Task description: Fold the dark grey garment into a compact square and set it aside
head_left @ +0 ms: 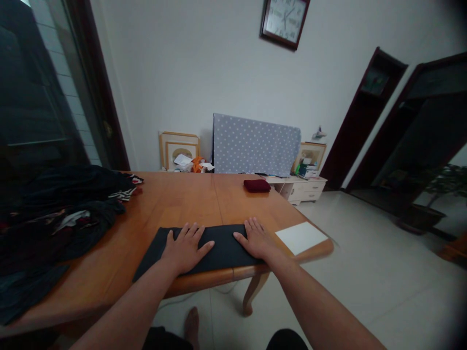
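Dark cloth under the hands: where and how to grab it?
I'd pinch the dark cloth by its two short ends, coming from left and right: it lies flat, longer sideways than front to back. The right hand covers part of the right end.

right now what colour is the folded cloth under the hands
The folded cloth looks blackish blue, best seen in the head view.

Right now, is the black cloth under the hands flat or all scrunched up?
Flat: the black cloth makes a smooth, straight-edged strip under the left hand and right hand. Its layers I cannot count.
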`<state>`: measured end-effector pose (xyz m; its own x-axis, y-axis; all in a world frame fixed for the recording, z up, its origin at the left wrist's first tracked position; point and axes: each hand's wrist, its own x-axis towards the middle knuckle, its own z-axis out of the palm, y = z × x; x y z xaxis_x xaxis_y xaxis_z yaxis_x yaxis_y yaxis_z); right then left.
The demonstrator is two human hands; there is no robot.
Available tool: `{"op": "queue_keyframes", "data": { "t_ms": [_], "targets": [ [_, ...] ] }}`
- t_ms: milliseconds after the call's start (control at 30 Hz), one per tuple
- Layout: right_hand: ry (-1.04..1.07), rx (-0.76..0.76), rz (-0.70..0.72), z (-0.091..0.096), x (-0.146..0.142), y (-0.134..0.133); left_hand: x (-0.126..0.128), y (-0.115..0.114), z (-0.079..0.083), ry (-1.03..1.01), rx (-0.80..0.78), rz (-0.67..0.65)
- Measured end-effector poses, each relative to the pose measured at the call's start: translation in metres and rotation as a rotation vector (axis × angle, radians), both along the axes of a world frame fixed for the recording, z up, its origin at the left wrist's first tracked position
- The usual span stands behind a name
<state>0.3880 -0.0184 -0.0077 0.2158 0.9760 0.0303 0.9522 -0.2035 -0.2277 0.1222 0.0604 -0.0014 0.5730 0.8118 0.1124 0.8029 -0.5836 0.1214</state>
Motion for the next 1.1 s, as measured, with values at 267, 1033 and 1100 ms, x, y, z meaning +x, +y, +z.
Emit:
{"op": "queue_keyframes", "data": {
  "t_ms": [267, 1033, 1100],
  "targets": [
    [-0.024, -0.016, -0.091, 0.005, 0.01, -0.004, 0.001, -0.004, 0.003, 0.006, 0.0, -0.008],
    [0.069, 0.087, 0.026, 0.013, -0.017, -0.025, 0.003, -0.001, 0.008, 0.107, 0.01, -0.012],
    [0.059, 0.062, 0.01, 0.011, -0.005, -0.027, 0.003, 0.001, 0.007, 0.111, 0.005, -0.012]
  ]
}}
